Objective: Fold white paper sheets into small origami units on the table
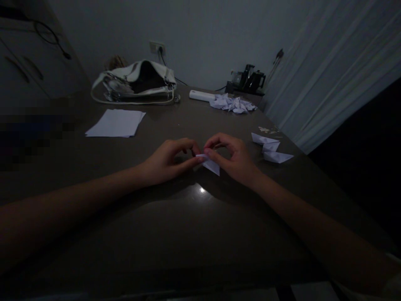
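A small piece of folded white paper [212,165] is held between my two hands, just above the dark table [175,234]. My left hand [169,161] pinches its left end between thumb and fingers. On the other side, my right hand [232,159] grips its upper edge with thumb and forefinger. One pointed corner of the paper sticks out below, toward me. Several folded paper pieces [271,147] with pointed ends lie to the right of my right hand. The inner folds of the held paper are hidden by my fingers.
A stack of white paper sheets [115,123] lies at the left. Behind it sits a white handbag [140,81]. A white stick-like object [202,95] and a pile of folded papers [232,103] are at the back. Paper scraps [267,130] lie near the right edge; a black kettle [257,80] stands beyond.
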The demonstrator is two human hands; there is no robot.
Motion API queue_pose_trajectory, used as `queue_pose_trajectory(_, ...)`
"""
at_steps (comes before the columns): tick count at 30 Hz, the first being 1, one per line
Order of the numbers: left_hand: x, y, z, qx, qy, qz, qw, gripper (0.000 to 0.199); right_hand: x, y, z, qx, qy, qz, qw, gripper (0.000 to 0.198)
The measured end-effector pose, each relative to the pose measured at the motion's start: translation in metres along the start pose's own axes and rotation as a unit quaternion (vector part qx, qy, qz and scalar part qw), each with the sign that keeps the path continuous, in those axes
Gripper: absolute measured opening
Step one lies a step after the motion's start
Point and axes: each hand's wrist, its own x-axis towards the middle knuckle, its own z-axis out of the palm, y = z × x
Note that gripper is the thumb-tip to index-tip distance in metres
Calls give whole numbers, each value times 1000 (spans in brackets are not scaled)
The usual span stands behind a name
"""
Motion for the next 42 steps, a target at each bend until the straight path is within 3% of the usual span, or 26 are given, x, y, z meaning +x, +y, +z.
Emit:
queue_pose_trajectory(3,1,-1,0,35,30,38,998,17,2,6,-1,-3,74,67,995,15)
queue_pose_trajectory(5,1,-1,0,56,40,69,995,14,2,11,-1,20,85,124,988,23)
queue_pose_trajectory(9,2,1,-2,76,44,103,991,9,2,16,2,95,53,224,968,34)
queue_pose_trajectory(15,1,1,-2,80,36,107,990,9,1,7,4,259,15,315,913,25)
queue_pose_trajectory(19,2,0,-1,76,37,107,991,9,1,2,3,308,0,314,898,30)
queue_pose_trajectory(28,2,0,0,64,43,74,994,12,0,0,9,321,-73,277,903,35)
queue_pose_trajectory(34,3,0,0,65,41,37,996,14,-2,-2,9,314,-78,240,915,33)
queue_pose_trajectory(42,2,-2,1,48,70,48,995,14,-2,-3,8,357,-135,221,897,52)
